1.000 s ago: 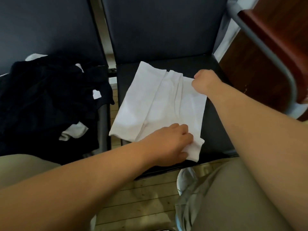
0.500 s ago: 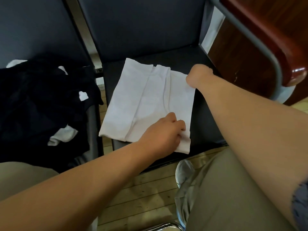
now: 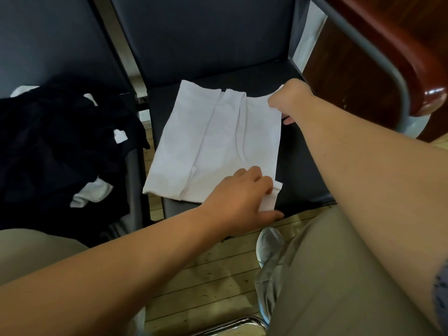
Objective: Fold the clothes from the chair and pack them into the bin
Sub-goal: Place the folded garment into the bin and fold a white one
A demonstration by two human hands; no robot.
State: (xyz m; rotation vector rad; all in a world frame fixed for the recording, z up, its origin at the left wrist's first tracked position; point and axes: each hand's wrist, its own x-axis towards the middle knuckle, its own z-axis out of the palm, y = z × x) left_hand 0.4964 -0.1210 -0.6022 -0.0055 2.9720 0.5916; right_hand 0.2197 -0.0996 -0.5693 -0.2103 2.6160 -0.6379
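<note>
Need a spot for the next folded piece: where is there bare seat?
Bare seat runs in a strip right of the white garment, and a narrow wedge between it and the backrest. Crowded: the left chair, heaped with dark and white clothes. The left hand and right hand grip the garment's right corners.

Light plank floor (image 3: 206,275) below. Grey sneaker (image 3: 269,246) on it, khaki trouser leg (image 3: 327,275) above the shoe. Top right: red-brown wooden tabletop edge (image 3: 397,52) on a grey metal tube (image 3: 388,76). Chrome tube (image 3: 230,326) at bottom edge.
</note>
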